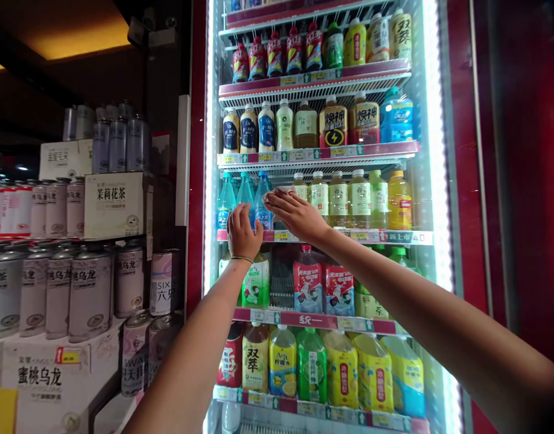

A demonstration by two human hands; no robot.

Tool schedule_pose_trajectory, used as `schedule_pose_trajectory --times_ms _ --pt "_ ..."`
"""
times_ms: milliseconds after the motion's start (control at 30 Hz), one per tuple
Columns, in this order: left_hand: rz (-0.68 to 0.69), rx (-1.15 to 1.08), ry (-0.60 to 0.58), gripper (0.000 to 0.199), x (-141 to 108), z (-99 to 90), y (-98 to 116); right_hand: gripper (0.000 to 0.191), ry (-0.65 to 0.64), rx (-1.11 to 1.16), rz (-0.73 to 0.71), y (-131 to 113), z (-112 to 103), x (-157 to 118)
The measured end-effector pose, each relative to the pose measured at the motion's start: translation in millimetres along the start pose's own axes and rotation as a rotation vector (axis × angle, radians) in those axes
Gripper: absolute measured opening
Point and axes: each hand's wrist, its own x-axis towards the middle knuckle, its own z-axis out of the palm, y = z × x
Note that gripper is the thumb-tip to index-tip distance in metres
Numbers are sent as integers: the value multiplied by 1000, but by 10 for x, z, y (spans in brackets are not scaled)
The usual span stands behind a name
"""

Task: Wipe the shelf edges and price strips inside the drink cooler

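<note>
My right hand [304, 216] reaches in from the right and holds a pale, crumpled cloth [286, 190] under its outstretched fingers. It is in front of the middle shelf of a lit drinks fridge, hiding part of the row there. To its left, my left hand [244, 235] is raised with fingers apart and nothing in it, a thin band round its wrist. Behind the hands stand blue bottles [244, 191] and pale-labelled tea bottles [339, 196]. Whether either hand touches a glass pane cannot be made out clearly.
Below the hands, red-labelled bottles [308, 280] stand on a shelf with a price strip [304, 319]. Yellow and green bottles [311, 364] line the shelf under it. At the left, tall cans [92, 295] are stacked on cardboard boxes [116, 205] beside the fridge's red frame [198, 150].
</note>
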Motion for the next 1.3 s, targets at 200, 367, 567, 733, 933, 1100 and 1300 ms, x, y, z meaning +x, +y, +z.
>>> schedule_pose_trajectory --times_ms 200,367,567,733,933,1100,1300 --pt "37 4 -43 41 18 -27 -55 54 88 -8 120 53 3 126" --pt "147 31 -175 47 44 -177 -215 49 7 17 -7 -41 36 93" --pt "181 48 -214 47 50 -266 -266 44 98 51 119 -130 107 105" --pt "69 -14 -130 30 261 -340 -120 31 106 131 144 -84 77 109" --pt "84 -259 -159 25 588 -249 165 25 153 23 259 -22 -45 22" --pt "123 -285 -329 35 617 -141 316 60 22 94 54 213 -259 -319" --pt "372 69 -409 36 698 -69 412 66 187 -61 275 563 -421 -917"
